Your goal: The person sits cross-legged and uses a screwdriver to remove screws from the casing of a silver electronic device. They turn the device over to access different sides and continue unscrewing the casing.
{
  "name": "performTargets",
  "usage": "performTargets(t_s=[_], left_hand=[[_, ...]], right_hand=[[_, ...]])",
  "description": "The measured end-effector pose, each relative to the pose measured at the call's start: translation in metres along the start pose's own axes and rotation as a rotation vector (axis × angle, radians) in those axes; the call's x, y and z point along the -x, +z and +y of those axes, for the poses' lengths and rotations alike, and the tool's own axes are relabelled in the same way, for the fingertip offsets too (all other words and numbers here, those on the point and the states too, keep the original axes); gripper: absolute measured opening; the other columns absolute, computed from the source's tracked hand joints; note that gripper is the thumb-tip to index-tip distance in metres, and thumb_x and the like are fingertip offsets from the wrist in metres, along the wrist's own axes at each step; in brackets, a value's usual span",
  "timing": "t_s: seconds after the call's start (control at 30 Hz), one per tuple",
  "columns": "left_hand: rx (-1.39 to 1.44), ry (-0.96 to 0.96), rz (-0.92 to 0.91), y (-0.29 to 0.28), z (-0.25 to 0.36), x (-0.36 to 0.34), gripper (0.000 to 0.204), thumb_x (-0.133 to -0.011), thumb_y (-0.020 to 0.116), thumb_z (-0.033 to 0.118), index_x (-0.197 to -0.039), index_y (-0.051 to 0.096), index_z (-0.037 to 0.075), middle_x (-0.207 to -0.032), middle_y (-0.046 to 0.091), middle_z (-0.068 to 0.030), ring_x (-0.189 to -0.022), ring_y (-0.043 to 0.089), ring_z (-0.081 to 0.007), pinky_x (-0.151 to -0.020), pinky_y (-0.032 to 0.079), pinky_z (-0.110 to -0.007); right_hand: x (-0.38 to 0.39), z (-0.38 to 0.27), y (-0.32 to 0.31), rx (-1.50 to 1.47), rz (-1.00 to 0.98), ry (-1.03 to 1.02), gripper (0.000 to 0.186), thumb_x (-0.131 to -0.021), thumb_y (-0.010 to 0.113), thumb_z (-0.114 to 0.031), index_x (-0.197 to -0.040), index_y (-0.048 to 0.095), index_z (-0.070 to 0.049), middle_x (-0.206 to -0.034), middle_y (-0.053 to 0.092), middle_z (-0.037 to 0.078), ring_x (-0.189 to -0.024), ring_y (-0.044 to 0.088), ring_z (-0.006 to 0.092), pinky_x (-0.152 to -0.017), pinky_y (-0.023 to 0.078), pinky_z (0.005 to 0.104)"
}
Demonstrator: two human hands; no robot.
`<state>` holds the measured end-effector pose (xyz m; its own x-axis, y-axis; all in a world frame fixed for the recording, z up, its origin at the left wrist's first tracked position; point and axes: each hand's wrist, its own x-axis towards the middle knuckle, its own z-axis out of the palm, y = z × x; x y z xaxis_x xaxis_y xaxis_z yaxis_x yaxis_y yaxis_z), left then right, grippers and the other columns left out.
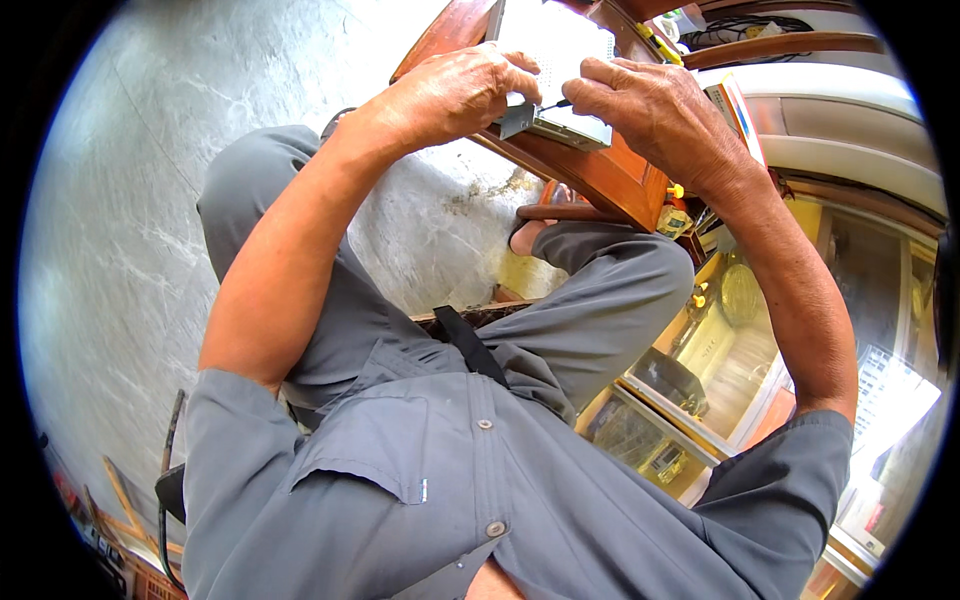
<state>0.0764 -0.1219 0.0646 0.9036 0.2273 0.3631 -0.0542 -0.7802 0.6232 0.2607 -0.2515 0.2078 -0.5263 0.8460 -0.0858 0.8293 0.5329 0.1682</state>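
Grey shirt [450, 450] up close, metal box [575, 128] at the far reach

Nearest my lens is that buttoned shirt, and past its hem a black strap [468, 343] lies across the lap of grey trousers [620, 272]. Further out, I have the metal box lying on a reddish-brown wooden table [590, 182], by its near edge. Glare washes out the box's pale top, so I get little detail there. Grey and thin, a metal flap [517, 121] juts from the near left corner.

I see the left hand [462, 88] over that corner, fingers curled well in; whether they grip the box, the flap or nothing, I cannot tell. At the box's right side, the right hand [650, 110] has thumb and forefinger pinched on a slim dark tool [553, 105] (I make out only a short length of it), pointing left toward the flap. Contact at its tip is too small for me to judge.

Streaked pale floor [130, 220] fills my left.
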Motion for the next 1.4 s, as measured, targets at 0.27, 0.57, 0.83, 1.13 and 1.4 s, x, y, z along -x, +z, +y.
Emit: performTargets(t_s=[0.27,0.57,0.83,1.13,1.4], left_hand=[[-0.102,0.0,-0.009,-0.016,0.012,0.006,0.029,-0.093,0.055,-0.003,-0.112,0.075,0.009,-0.137,0.067,-0.0111,-0.121,0.066,-0.033,-0.103,0.053,-0.042],[-0.095,-0.002,0.005,-0.01,0.005,0.001,0.025,-0.094,0.057,-0.002,-0.109,0.074,0.009,-0.135,0.068,-0.0098,-0.118,0.067,-0.0336,-0.099,0.055,-0.042],[-0.067,-0.007,0.006,-0.011,0.004,0.0,0.021,-0.095,0.057,0.0,-0.106,0.073,0.007,-0.134,0.068,-0.0106,-0.116,0.067,-0.0344,-0.099,0.055,-0.043],[-0.029,-0.005,0.014,-0.011,0.001,0.002,0.022,-0.092,0.055,-0.003,-0.101,0.072,0.006,-0.13,0.069,-0.0118,-0.114,0.067,-0.0352,-0.096,0.055,-0.043],[-0.056,-0.009,-0.005,-0.016,0.004,-0.002,0.023,-0.091,0.055,-0.004,-0.102,0.072,0.008,-0.13,0.069,-0.0091,-0.115,0.067,-0.0341,-0.096,0.055,-0.043]], right_hand=[[0.007,-0.005,0.004,-0.15,-0.018,0.262,0.016,-0.101,0.068,-0.021,-0.099,0.06,-0.007,-0.074,0.067,0.014,-0.067,0.069,0.033,-0.06,0.053,0.0433],[-0.003,-0.013,0.011,-0.209,-0.018,0.539,0.022,-0.101,0.068,-0.024,-0.093,0.062,-0.005,-0.069,0.065,0.019,-0.069,0.067,0.0416,-0.064,0.051,0.0531],[0.003,-0.003,-0.002,-0.15,-0.058,0.191,0.016,-0.1,0.065,-0.011,-0.098,0.05,-0.005,-0.094,0.066,0.015,-0.083,0.071,0.0373,-0.063,0.052,0.0459],[-0.006,-0.004,-0.004,-0.182,-0.092,0.359,0.031,-0.099,0.072,-0.027,-0.087,0.056,-0.004,-0.063,0.059,0.018,-0.063,0.065,0.0387,-0.057,0.049,0.0463],[-0.009,-0.013,-0.003,-0.334,-0.124,0.672,0.039,-0.099,0.071,-0.035,-0.08,0.069,0.0,-0.065,0.061,0.024,-0.06,0.062,0.0419,-0.058,0.051,0.0493]])
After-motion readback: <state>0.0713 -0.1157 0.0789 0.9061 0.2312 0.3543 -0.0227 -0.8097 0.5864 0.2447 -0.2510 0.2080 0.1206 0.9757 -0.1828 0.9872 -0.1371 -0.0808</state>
